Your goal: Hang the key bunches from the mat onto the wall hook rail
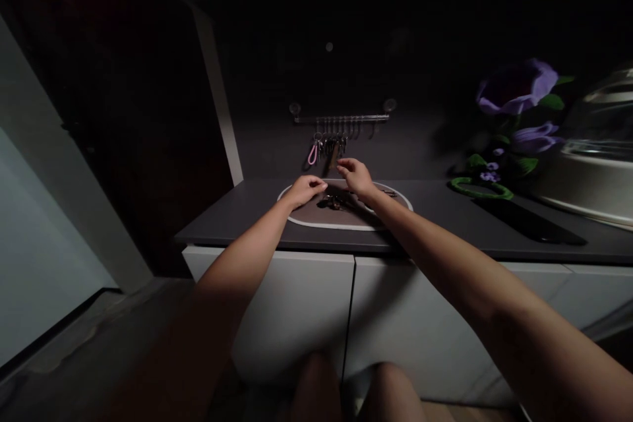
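My left hand (305, 191) is low over the left part of an oval mat with a white rim (316, 225). Its thumb and fingers come together beside a small dark bunch that looks like keys (335, 203) on the mat; whether anything is between the fingertips is too dark to tell. Higher and to the right, my right hand (358, 178) has its thumb and forefinger curved and slightly apart, close to a brown tag-like strip (334, 155). That strip hangs among keys below a hook rail (341, 119) on the dark wall. A pink loop (312, 154) hangs at their left.
More thin dark items (388, 193) lie at the mat's right side. On the dark countertop (247, 211) to the right stand purple fabric flowers (519, 89) with a green ring base, a black flat object (534, 221) and a large pale domed appliance (593, 171). White cabinet doors (297, 303) are below.
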A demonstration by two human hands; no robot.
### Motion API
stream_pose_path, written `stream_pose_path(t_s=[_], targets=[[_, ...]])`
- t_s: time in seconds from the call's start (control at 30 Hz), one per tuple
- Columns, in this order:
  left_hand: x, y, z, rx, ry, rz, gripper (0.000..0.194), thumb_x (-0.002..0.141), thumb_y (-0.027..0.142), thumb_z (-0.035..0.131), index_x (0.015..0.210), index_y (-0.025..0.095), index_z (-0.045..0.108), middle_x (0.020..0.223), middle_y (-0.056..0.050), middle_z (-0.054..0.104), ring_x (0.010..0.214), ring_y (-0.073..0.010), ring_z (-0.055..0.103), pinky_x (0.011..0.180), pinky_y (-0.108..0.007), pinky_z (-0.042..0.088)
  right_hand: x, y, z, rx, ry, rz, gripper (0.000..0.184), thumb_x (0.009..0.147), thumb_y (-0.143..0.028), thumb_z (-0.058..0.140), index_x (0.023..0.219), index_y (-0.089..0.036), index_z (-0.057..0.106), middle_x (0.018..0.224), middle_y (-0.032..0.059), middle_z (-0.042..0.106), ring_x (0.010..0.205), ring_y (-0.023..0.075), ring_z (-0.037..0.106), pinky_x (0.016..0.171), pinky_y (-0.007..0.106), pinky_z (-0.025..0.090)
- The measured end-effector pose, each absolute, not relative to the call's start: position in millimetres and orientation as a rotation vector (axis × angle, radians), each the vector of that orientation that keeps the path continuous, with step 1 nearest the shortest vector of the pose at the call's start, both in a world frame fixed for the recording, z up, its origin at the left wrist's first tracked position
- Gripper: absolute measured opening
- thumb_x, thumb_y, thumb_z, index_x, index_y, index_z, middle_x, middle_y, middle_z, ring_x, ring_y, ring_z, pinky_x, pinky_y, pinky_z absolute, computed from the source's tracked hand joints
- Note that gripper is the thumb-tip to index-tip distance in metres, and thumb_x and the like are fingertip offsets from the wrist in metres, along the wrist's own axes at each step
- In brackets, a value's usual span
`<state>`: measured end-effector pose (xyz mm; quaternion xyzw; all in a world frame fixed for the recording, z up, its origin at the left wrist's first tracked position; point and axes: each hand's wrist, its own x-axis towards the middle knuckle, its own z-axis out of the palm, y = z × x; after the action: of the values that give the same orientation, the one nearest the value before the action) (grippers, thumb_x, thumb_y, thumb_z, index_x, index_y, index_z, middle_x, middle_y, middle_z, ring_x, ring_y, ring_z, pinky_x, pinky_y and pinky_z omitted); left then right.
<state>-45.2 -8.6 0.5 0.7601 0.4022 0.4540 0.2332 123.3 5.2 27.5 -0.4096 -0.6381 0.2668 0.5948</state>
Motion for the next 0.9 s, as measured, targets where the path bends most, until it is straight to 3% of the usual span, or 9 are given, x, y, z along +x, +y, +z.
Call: stream_pose_path(t_s=[0.4,0.67,0.9], targets=[[-52.9,-1.3,-6.4,2.127,1.052,0.954,0.025,0.064,0.034,0.066,0.074,0.012,0.066,0.072,-0.005,0.066,0.066,-0.0119,0.056,0.067,-0.026,0.042,138.6,-3.5,6.2,-1.157,-1.996,0.071,0.028,0.078,-0.010,0.047,0.101,-0.014,0.062,0.096,0.0084,0.066,0.091,0.0167,0.059,0.085,0.029,0.042],[-46.9,-7.1,-2.0,1.830,0.999,1.084,0.019,0.066,0.027,0.066,0.073,0.009,0.062,0.065,-0.003,0.061,0.057,-0.0092,0.053,0.064,-0.027,0.042,134.3,-3.3,7.2,-1.198,-2.078,0.009,0.032,0.077,-0.009,0.044,0.102,-0.014,0.063,0.094,0.0081,0.067,0.090,0.0168,0.059,0.084,0.026,0.042],[-42.3,-10.3,1.8,1.525,0.929,1.146,0.014,0.069,0.022,0.065,0.074,0.011,0.058,0.078,-0.003,0.064,0.069,-0.0085,0.057,0.080,-0.030,0.043,133.3,-0.8,6.4,-1.163,-2.096,0.013,0.032,0.077,-0.009,0.043,0.102,-0.013,0.062,0.096,0.0093,0.066,0.092,0.0171,0.059,0.085,0.026,0.041]])
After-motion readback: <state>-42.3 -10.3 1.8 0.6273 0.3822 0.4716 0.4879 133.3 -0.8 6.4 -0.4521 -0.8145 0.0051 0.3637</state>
